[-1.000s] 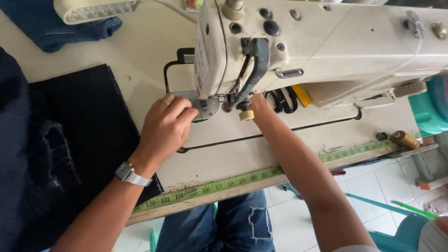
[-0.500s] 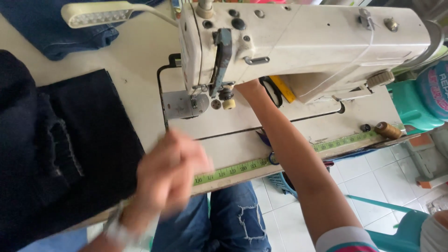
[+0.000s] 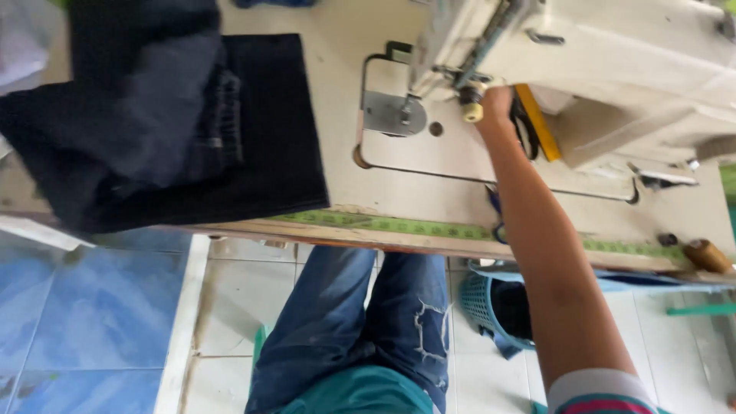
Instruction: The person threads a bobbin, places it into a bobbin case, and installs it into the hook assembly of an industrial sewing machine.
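Now reaching with right hand (image 3: 497,103) up under head of cream sewing machine (image 3: 613,46), knuckles sitting just beside small cream knob (image 3: 472,113) near needle area. Fingers hidden behind machine head and wrist, so cannot tell whether curled on anything or loose. Right forearm running long and diagonal from lower right of view up to needle, crossing green measuring tape (image 3: 399,226) glued along front edge of table (image 3: 345,31). Left hand not showing anywhere in view.

Lying well apart to left of that hand: dark denim pieces (image 3: 192,138), piled flat on table, upper layers rumpled, long side running parallel to table's front edge. Sitting between pile and hand: metal needle plate (image 3: 391,115), bare. Yellow strip (image 3: 537,123) leaning just right of wrist. Hanging below table edge: blue basket (image 3: 479,303).
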